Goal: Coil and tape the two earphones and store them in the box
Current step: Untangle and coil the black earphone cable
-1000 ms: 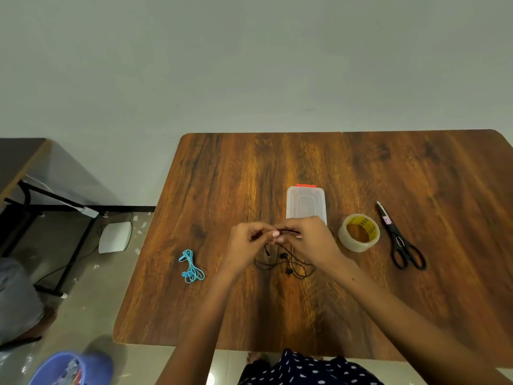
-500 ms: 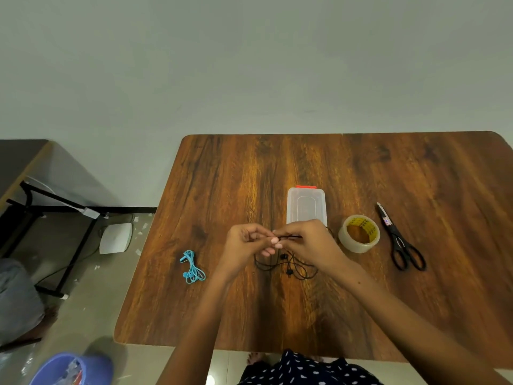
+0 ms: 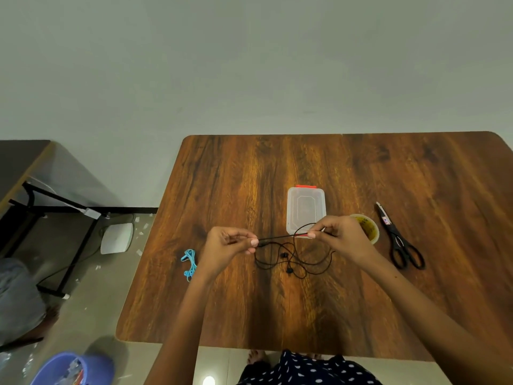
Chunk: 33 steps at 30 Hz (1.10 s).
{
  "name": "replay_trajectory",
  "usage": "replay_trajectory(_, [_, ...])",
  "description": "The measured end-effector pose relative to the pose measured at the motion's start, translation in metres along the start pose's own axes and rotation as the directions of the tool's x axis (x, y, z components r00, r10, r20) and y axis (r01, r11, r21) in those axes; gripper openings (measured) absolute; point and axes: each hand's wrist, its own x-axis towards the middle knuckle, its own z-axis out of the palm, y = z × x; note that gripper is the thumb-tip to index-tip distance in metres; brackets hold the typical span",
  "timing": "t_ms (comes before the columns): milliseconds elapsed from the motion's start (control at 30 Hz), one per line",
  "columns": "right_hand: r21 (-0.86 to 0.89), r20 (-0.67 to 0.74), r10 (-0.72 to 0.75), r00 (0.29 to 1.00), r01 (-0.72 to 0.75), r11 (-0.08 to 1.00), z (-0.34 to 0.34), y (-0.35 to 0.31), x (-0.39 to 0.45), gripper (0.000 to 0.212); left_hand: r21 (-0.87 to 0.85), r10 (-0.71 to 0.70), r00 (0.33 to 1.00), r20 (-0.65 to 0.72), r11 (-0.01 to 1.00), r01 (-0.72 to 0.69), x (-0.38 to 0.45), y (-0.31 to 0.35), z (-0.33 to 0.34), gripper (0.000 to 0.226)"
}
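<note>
A broad brown wood-grain desk [image 3: 347,168] carries everything, its far side bare. Above its middle the left hand [image 3: 227,245] and the right hand [image 3: 342,237] are both pinched shut on the thin black wired earphone [image 3: 288,262], holding a short stretch of cord taut between them while the rest hangs in loose loops onto the desk, the two small earbuds resting among the tangle. Just beyond the hands lies the clear rectangular plastic box with an orange latch [image 3: 305,207], its lid on. At the right lie the black-handled scissors [image 3: 399,240], and between them and the box sits the roll of clear yellowish packing tape [image 3: 370,229], partly hidden behind the right hand. Near the left edge lies the small light-blue earphone [image 3: 189,263], already bunched into a bundle; whether it is taped cannot be told. The step in hand looks like starting the coil of the black cord. To do it well, it seems best to keep one end pinned in one hand and lay even loops with the other, letting slack feed freely so the hanging loops do not knot, and keeping the finished bundle small enough for the box.
</note>
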Motion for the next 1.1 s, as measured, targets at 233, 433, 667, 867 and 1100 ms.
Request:
replay_trajectory(233, [-0.12, -0.007, -0.046, 0.999, 0.045, 0.992, 0.009, -0.009, 0.005, 0.004, 0.444, 0.067, 0.997, -0.023, 0.894, -0.05, 0.003, -0.002, 0.006, 0.02])
replay_trajectory(433, [-0.117, 0.043, -0.102, 0.994, 0.107, 0.987, 0.023, -0.03, 0.008, 0.004, 0.302, 0.178, 0.982, 0.061, 0.934, -0.188, 0.003, 0.018, 0.046, 0.03])
replay_trajectory(667, [0.079, 0.068, -0.04, 0.997, 0.035, 0.996, 0.022, -0.03, 0.005, 0.005, 0.426, 0.376, 0.926, -0.019, 0.841, -0.333, 0.0, 0.016, 0.053, 0.017])
replay_trajectory(867, [0.037, 0.027, 0.061, 0.998, -0.062, 0.997, -0.001, -0.003, -0.004, 0.007, 0.47, 0.42, 0.885, -0.203, 0.834, -0.288, -0.003, 0.004, 0.03, 0.016])
replay_trajectory(1100, [0.009, -0.075, 0.081, 0.994, -0.081, 0.997, -0.014, 0.017, -0.014, 0.005, 0.398, 0.407, 0.867, -0.288, 0.874, -0.278, -0.008, -0.012, 0.023, 0.019])
